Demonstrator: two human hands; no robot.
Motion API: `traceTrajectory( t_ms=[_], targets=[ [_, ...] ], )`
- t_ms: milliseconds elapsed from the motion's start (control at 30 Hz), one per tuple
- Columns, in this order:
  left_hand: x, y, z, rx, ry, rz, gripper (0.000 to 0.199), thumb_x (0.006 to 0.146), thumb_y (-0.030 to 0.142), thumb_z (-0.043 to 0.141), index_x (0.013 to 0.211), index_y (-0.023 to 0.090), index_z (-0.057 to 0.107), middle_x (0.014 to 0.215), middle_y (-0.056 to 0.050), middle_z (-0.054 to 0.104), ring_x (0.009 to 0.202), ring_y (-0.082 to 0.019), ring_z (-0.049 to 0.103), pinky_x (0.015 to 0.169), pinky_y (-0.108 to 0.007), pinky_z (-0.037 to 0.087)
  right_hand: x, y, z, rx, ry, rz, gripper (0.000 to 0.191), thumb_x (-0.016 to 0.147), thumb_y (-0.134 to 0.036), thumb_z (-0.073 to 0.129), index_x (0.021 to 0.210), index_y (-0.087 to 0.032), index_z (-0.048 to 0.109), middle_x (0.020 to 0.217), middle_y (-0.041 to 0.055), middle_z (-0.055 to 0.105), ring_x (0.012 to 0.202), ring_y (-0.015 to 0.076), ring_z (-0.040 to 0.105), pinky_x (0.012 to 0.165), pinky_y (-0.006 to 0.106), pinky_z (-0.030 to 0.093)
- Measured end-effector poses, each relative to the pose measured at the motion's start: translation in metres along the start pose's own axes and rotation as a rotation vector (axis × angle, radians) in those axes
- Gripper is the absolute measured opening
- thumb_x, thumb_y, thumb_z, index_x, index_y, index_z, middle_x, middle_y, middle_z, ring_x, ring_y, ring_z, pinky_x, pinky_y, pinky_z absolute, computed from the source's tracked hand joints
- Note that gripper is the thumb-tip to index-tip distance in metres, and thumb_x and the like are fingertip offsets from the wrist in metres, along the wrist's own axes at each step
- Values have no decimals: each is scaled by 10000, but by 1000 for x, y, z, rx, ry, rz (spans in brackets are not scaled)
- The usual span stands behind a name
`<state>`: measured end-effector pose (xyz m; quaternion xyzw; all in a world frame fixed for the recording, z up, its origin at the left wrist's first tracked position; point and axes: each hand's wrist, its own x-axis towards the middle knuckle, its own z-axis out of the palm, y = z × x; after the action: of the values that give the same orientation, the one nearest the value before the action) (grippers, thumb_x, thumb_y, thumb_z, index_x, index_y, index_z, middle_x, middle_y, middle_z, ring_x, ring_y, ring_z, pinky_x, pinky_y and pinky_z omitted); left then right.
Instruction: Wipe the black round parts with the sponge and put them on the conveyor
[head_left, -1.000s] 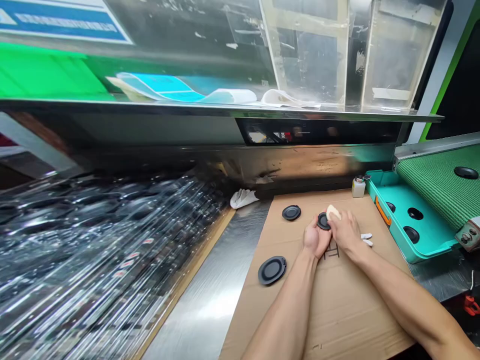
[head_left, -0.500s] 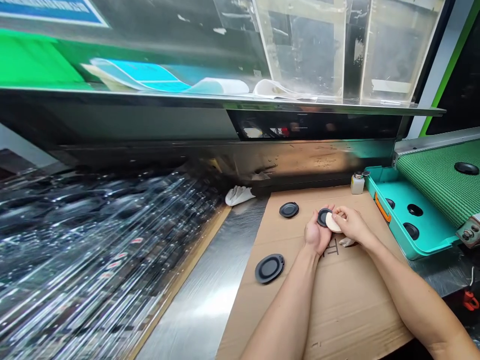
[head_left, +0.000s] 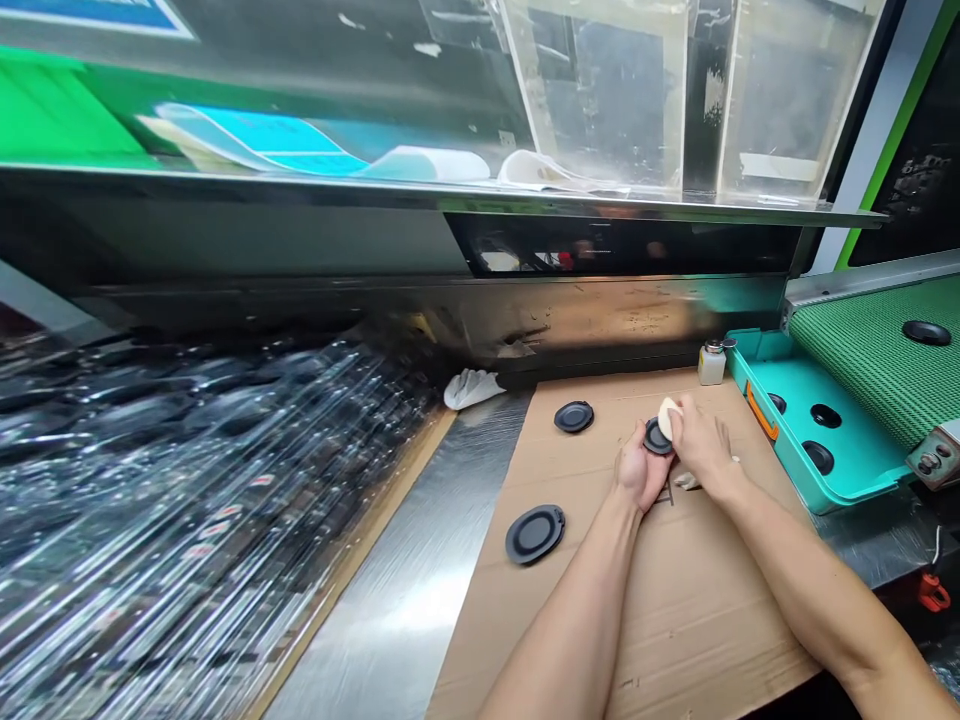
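Observation:
My left hand [head_left: 639, 470], palm up, holds a round black plastic disc [head_left: 657, 437] with a raised rim. Pinched in my right hand [head_left: 701, 440] is a round cream-coloured pad [head_left: 667, 416], tilted up against the disc's upper right edge. Both hands are above a flat cardboard sheet [head_left: 675, 610]. Under my right hand lies a small whitish crumpled cloth [head_left: 686, 481], partly hidden. To the left on the cardboard rest two more black discs, a farther disc [head_left: 574, 417] and a nearer disc [head_left: 535, 534].
A small white bottle [head_left: 712, 363] stands beside a turquoise tray [head_left: 844, 488] holding several black discs. A green conveyor belt [head_left: 877, 345] carries one black disc [head_left: 926, 332]. Clear plastic-wrapped packs [head_left: 225, 500] fill the left. A white glove [head_left: 472, 388] lies by the back wall; a metal shelf overhangs.
My right hand has turned the cream pad from lying flat over the disc's right side to a steeper tilt at its upper edge. The view has shifted slightly.

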<state>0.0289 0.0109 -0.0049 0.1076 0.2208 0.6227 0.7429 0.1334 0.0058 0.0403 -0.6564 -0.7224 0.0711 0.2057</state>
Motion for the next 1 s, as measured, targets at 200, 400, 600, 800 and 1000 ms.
traceTrajectory(
  t_ms=[200, 400, 600, 800, 1000],
  targets=[
    [-2, 1, 1, -29, 46, 0, 429, 1048, 330, 335, 1251, 123, 651, 1140, -125, 742, 1083, -217, 695, 1034, -374, 524, 0, -10, -2, -126, -44, 30, 398, 1050, -529, 329, 1293, -255, 485, 1054, 101, 717, 924, 258, 681, 770, 320, 422],
    [0, 4, 0, -39, 90, 25, 434, 1052, 329, 322, 1192, 107, 668, 1111, -130, 741, 1003, -195, 710, 992, -345, 545, 2, -9, 3, -122, -83, 16, 383, 1054, -524, 316, 1287, -270, 484, 1075, 99, 712, 951, 255, 676, 808, 337, 430],
    [4, 6, -4, -53, 124, 45, 420, 1049, 325, 320, 1167, 109, 660, 1112, -142, 728, 1029, -199, 701, 978, -344, 552, -2, -7, 6, -128, -113, 20, 394, 1055, -526, 301, 1260, -252, 497, 1060, 114, 713, 967, 262, 677, 843, 359, 441],
    [-3, -2, 4, -28, 47, 59, 503, 1037, 445, 300, 1184, 135, 668, 1195, -146, 707, 1179, -251, 651, 1038, -406, 521, -13, -24, 11, -96, -164, 18, 509, 1049, -556, 261, 1415, -229, 395, 1063, 148, 708, 942, 278, 683, 847, 380, 455],
    [-5, -5, 2, -37, 39, 104, 463, 1049, 369, 283, 1178, 157, 674, 1182, -112, 720, 1221, -214, 630, 1083, -366, 484, -7, -22, 4, -131, -131, 78, 522, 1057, -548, 211, 1410, -239, 440, 1036, 147, 710, 962, 273, 677, 869, 380, 447]
  ],
)
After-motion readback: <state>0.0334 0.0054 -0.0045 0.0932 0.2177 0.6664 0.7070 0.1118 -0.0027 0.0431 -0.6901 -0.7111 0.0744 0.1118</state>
